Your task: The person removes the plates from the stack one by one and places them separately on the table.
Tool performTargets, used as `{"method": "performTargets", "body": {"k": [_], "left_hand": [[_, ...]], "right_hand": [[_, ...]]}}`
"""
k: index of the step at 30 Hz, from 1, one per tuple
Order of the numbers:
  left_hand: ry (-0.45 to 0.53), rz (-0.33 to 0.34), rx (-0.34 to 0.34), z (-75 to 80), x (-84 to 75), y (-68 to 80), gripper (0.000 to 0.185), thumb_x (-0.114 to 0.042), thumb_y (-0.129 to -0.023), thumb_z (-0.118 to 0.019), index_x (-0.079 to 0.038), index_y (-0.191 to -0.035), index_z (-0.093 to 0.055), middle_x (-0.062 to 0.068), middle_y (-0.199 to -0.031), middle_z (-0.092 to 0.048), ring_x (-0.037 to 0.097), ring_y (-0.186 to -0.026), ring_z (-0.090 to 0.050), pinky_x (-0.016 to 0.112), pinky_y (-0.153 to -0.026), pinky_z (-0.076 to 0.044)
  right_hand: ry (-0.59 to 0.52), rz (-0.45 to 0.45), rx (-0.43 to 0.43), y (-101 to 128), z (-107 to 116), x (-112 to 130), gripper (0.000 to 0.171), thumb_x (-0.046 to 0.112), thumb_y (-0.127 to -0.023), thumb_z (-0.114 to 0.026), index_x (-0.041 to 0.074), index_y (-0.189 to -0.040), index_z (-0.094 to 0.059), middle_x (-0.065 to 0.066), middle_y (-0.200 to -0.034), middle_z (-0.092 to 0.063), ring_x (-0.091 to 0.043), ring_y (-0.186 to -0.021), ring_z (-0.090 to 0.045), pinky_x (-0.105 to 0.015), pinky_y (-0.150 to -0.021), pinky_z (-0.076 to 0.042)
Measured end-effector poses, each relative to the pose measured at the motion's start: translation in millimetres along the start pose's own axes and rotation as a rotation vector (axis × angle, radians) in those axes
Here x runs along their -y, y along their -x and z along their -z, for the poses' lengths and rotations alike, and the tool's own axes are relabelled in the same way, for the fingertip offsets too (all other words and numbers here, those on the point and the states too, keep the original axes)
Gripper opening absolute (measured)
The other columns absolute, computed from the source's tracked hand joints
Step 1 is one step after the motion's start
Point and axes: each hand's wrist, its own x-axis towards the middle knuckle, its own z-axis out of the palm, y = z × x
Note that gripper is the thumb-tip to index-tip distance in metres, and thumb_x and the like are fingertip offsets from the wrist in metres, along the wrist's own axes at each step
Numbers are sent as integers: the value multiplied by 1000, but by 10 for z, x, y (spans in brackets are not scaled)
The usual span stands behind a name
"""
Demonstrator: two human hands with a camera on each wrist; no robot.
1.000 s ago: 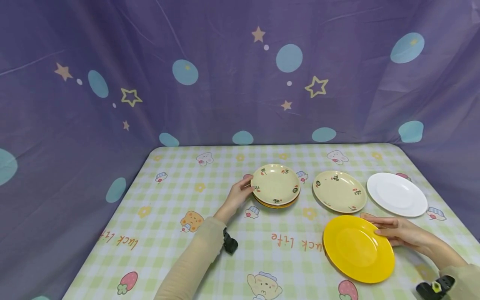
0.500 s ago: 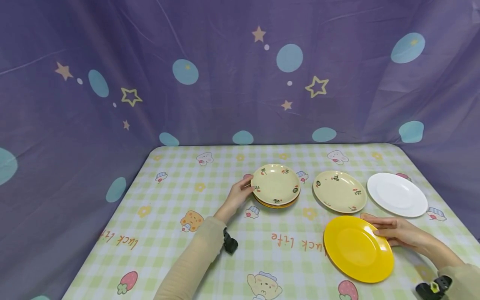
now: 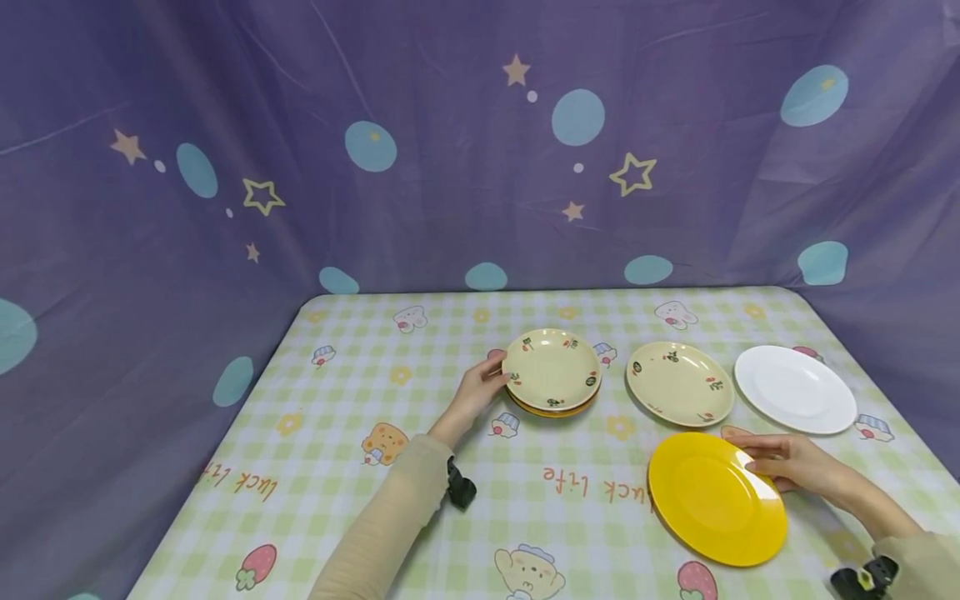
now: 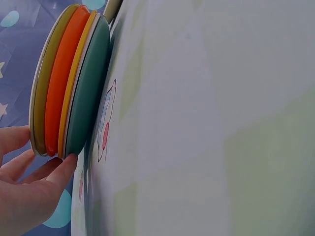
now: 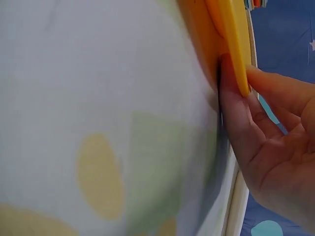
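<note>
On the left of the plates, my left hand (image 3: 476,392) holds the edge of a stack of small plates, with a cream patterned plate (image 3: 551,368) on top. The left wrist view shows the stack's side: orange (image 4: 61,83), yellow and white rims, and a dark green plate (image 4: 91,93) lowest; fingertips touch its upper and lower rims. My right hand (image 3: 806,467) pinches the right edge of a larger yellow plate (image 3: 716,500), thumb over the rim and fingers beneath. In the right wrist view this rim (image 5: 234,44) stands off the cloth, with fingers (image 5: 236,108) between.
A second cream patterned plate (image 3: 678,383) lies right of the stack. A white plate (image 3: 795,390) lies beyond it at the far right. The checked tablecloth (image 3: 337,517) covers the table, and a purple curtain (image 3: 465,208) hangs behind.
Hardly any change: the right hand and the yellow plate have shifted only very slightly. The left hand and the stack stay where they were.
</note>
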Motion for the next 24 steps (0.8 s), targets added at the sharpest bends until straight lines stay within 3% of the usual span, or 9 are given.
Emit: {"method": "performTargets", "body": {"k": [2,5,7,12,16,21,24], "left_hand": [[-1,-2,1,0,5,2,46,-7,-88,-52,-6,-132,-40,17,-134,-40,28,-118,-43,30,-95,-41],[-10,-5,-2,3,8,3,45,-7,-88,-52,-5,-132,-41,16,-134,-40,28,-119,-43,30,-96,-41],[-25,-6,-8,3,8,1,45,-8,-88,-53,-6,-131,-41,14,-133,-41,27,-119,-43,30,-96,-40],[-37,-5,-11,4,2,-4,46,-8,-87,-53,-7,-131,-42,13,-134,-41,26,-120,-41,30,-98,-38],[-9,-16,-2,3,-1,3,46,-6,-87,-53,-4,-131,-41,15,-134,-40,27,-120,-42,30,-97,-39],[24,-28,17,12,-7,13,46,-5,-87,-52,0,-131,-39,19,-133,-39,30,-119,-42,31,-95,-41],[29,-16,30,20,-63,48,47,-5,-87,-52,0,-132,-38,20,-134,-38,31,-119,-41,32,-96,-40]], "right_hand": [[60,27,-36,-6,-14,4,46,12,-87,-54,-1,-130,-40,29,-108,-55,-3,-56,-51,-21,-43,-47],[136,74,-97,-16,-45,20,44,12,-85,-58,-1,-126,-47,31,-108,-53,0,-52,-45,-21,-41,-44],[193,117,-138,-27,-66,26,42,11,-83,-60,-1,-122,-51,32,-108,-51,2,-54,-45,-21,-41,-43],[261,232,-199,-40,-99,35,36,6,-79,-64,4,-115,-59,28,-110,-51,9,-84,-53,-15,-53,-49],[274,313,-215,-57,-117,51,34,0,-77,-64,5,-110,-62,20,-110,-56,8,-89,-55,-13,-64,-51],[409,215,-294,-75,-173,130,36,6,-79,-64,-12,-109,-56,1,-97,-66,3,-75,-57,-20,-55,-52],[455,114,-342,-87,-208,190,38,10,-80,-64,-12,-109,-55,-17,-93,-65,0,-71,-57,-23,-52,-51]]}}
